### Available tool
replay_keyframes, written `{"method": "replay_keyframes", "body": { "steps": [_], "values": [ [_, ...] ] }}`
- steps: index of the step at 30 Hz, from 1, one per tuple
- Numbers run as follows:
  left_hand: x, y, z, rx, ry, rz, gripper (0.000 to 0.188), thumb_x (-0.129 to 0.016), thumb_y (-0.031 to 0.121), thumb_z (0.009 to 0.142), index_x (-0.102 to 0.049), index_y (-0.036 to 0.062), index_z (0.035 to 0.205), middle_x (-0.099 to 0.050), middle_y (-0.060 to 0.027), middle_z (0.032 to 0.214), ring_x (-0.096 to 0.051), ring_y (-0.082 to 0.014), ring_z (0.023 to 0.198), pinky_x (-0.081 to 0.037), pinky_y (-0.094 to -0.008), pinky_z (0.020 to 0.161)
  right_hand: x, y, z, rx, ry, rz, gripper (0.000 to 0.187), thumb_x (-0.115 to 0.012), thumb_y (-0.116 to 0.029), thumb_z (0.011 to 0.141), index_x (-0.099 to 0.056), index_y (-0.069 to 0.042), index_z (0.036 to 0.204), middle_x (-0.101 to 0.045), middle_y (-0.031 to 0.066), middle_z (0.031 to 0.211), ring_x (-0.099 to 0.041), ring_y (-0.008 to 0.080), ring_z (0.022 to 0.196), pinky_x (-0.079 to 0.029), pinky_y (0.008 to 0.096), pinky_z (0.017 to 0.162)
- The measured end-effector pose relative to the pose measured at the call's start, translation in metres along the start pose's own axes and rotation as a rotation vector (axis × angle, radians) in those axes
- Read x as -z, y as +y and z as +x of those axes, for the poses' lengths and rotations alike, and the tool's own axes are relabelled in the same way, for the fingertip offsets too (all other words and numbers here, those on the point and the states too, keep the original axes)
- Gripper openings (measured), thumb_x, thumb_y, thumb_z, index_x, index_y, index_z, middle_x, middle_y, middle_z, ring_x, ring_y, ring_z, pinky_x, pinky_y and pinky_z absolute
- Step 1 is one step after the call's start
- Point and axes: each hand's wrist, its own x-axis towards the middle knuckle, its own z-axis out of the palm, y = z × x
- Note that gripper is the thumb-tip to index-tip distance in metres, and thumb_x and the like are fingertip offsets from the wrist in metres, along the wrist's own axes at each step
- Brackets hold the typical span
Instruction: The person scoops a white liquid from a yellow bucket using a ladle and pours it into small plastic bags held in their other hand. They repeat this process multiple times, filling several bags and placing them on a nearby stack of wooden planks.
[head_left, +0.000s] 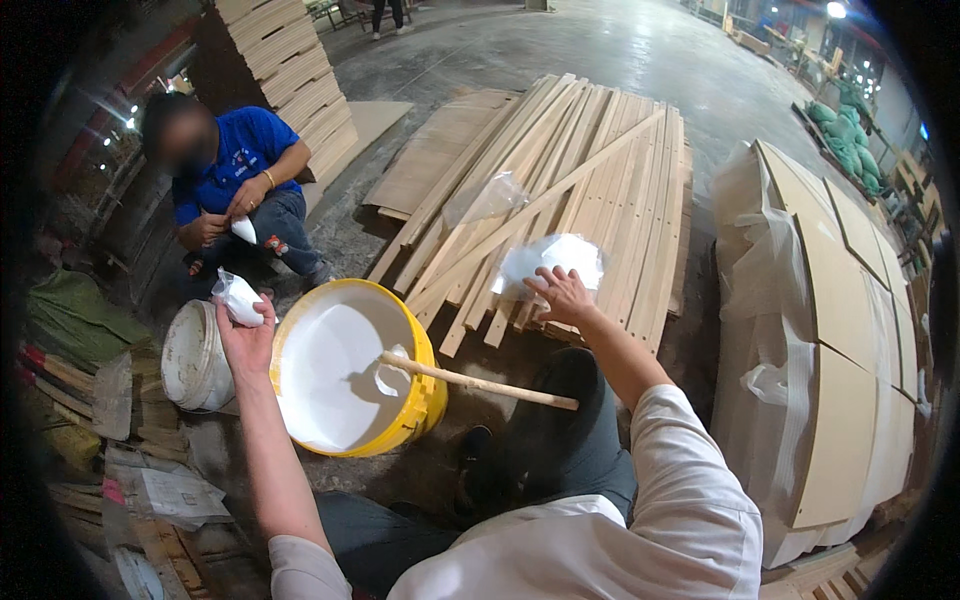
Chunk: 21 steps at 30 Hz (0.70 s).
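Observation:
My left hand (pixel 243 335) is raised beside the yellow bucket (pixel 420 400) and closed on a small filled white plastic bag (pixel 237 296). The bucket holds white liquid, and a wooden stick (pixel 490 385) leans across its rim. My right hand (pixel 562 293) reaches out over the pile of thin wooden slats (pixel 590 170) with fingers spread, resting on a bundle of clear plastic bags (pixel 550 262). Another clear bag (pixel 485 198) lies further up the slats.
A person in a blue shirt (pixel 235 165) squats across from me, holding a small white bag. A white pail (pixel 193 358) stands left of the bucket. Stacked boards (pixel 285 60) rise behind, and plastic-wrapped panels (pixel 850 330) stand at right. Scrap wood and sacks lie at left.

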Motion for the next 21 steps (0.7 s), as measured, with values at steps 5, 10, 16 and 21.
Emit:
{"method": "replay_keyframes", "body": {
  "steps": [5, 10, 16, 21],
  "values": [
    [-0.012, 0.035, 0.004, -0.105, 0.082, 0.015, 0.032, -0.064, 0.025, 0.080, -0.054, 0.0103, 0.106, -0.055, -0.0029, 0.103, -0.048, -0.0190, 0.091, -0.045, -0.0317, 0.072, -0.014, -0.011, 0.011, 0.043, 0.109, -0.006, 0.039, -0.056, -0.021, 0.078, -0.048, -0.014, 0.116, -0.049, 0.0054, 0.110, -0.045, 0.0228, 0.103, -0.038, 0.0379, 0.083],
    [-0.026, 0.030, 0.009, -0.166, 0.072, 0.046, 0.031, -0.063, 0.028, 0.081, -0.055, 0.0103, 0.104, -0.055, -0.0019, 0.101, -0.048, -0.0177, 0.088, -0.045, -0.0307, 0.071, -0.021, 0.010, 0.011, -0.053, 0.177, 0.059, 0.019, -0.053, -0.021, 0.076, -0.058, -0.012, 0.093, -0.053, 0.0051, 0.097, -0.049, 0.0220, 0.096, -0.040, 0.0374, 0.079],
    [-0.017, 0.035, 0.002, -0.159, 0.049, 0.040, 0.030, -0.062, 0.029, 0.081, -0.056, 0.0112, 0.104, -0.054, -0.0014, 0.102, -0.047, -0.0177, 0.087, -0.045, -0.0297, 0.069, -0.021, 0.001, 0.010, -0.035, 0.163, 0.011, 0.016, -0.050, -0.019, 0.079, -0.060, -0.011, 0.089, -0.055, 0.0053, 0.096, -0.050, 0.0217, 0.098, -0.041, 0.0377, 0.079],
    [-0.010, 0.051, 0.002, -0.143, 0.050, 0.030, 0.032, -0.063, 0.029, 0.081, -0.055, 0.0109, 0.106, -0.054, -0.0026, 0.101, -0.047, -0.0195, 0.088, -0.045, -0.0290, 0.067, -0.006, 0.004, 0.024, -0.205, 0.149, 0.118, 0.015, -0.051, -0.018, 0.079, -0.058, -0.008, 0.088, -0.060, 0.0108, 0.088, -0.057, 0.0282, 0.090, -0.047, 0.0397, 0.076]
  ]
}}
